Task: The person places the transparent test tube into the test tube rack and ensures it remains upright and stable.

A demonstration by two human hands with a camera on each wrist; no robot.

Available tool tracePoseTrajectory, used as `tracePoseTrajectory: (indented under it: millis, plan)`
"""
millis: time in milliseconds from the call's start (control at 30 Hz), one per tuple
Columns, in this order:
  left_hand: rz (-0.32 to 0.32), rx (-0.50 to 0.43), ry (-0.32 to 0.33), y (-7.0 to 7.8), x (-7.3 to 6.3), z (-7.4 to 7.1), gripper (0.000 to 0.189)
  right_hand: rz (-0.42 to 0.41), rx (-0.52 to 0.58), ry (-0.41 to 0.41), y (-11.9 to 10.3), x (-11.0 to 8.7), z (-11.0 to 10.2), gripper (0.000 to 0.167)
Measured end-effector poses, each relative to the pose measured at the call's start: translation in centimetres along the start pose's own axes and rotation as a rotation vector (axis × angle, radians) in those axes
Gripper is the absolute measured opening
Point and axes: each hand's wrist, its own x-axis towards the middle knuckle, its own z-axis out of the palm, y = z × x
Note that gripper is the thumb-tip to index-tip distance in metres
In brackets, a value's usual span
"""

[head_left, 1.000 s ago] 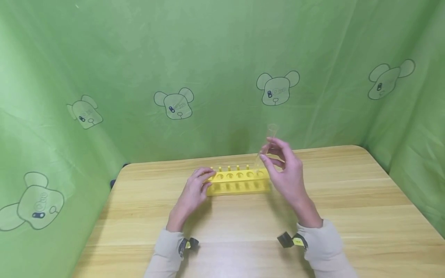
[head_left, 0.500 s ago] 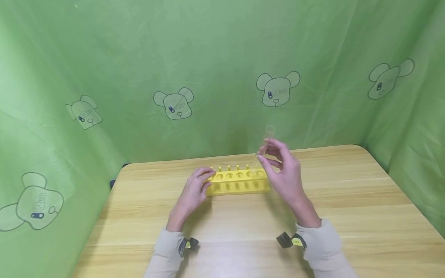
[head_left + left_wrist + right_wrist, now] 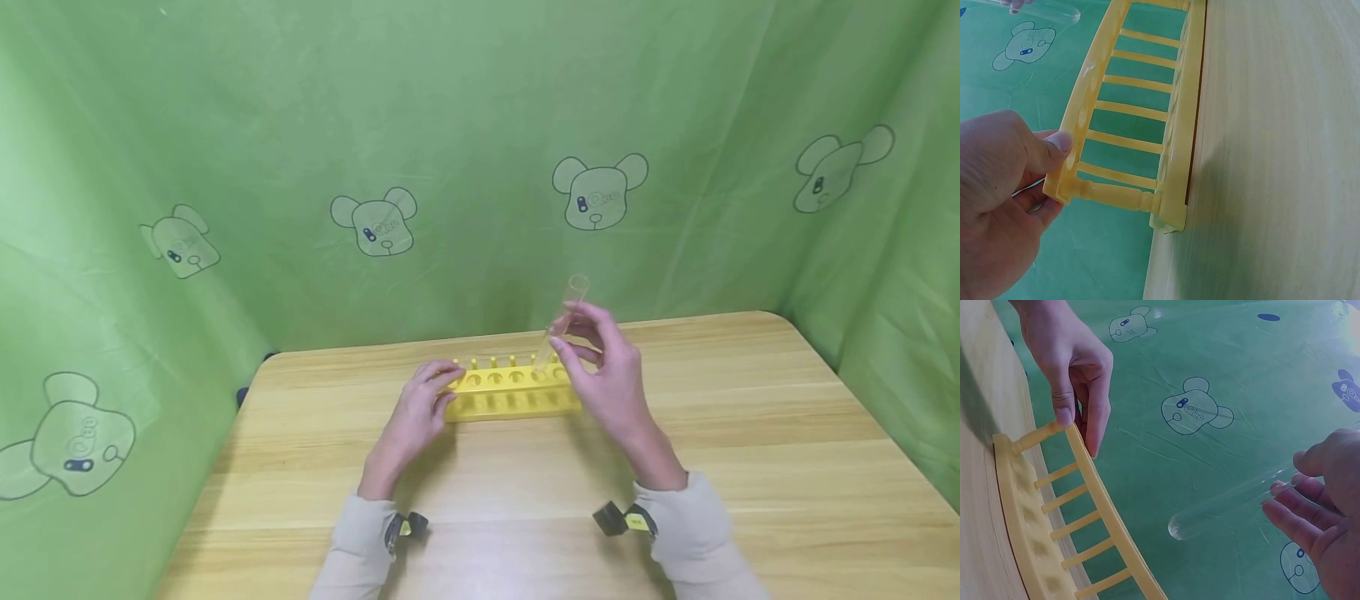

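A yellow test tube rack (image 3: 513, 400) stands on the table, a row of round holes along its top and pegs behind them. My left hand (image 3: 420, 408) pinches the rack's left end, thumb and fingers around the top bar, as the left wrist view (image 3: 1007, 181) also bears out. Between the thumb and fingers of my right hand (image 3: 611, 367) is a clear test tube (image 3: 576, 289), tilted with its open mouth up and to the right. Its rounded bottom (image 3: 1180, 526) is in the air above the rack's top bar, near the right-hand holes.
The wooden table (image 3: 510, 500) has its far edge close behind the rack. A green curtain (image 3: 480, 125) printed with bear heads hangs around the back and sides. Each sleeve carries a small black wrist camera (image 3: 611, 518).
My right hand has moved slightly left and toward me with the test tube, bringing its bottom from the last hole to the one beside it. The left hand and rack stay put.
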Motion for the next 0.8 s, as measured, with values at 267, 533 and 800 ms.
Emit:
tracePoseTrajectory:
  millis: [267, 533, 800]
  plan:
    - [-0.016, 0.005, -0.008, 0.05, -0.05, 0.05, 0.041, 0.014, 0.018, -0.016, 0.22, -0.18, 0.27, 0.049]
    - [-0.01, -0.014, -0.004, -0.02, -0.05, 0.12, 0.041, 0.01, 0.012, -0.022, 0.34, -0.35, 0.52, 0.048]
    - [-0.01, -0.008, -0.005, -0.13, -0.09, 0.18, 0.041, 0.022, 0.01, -0.034, 0.43, -0.49, 0.76, 0.047]
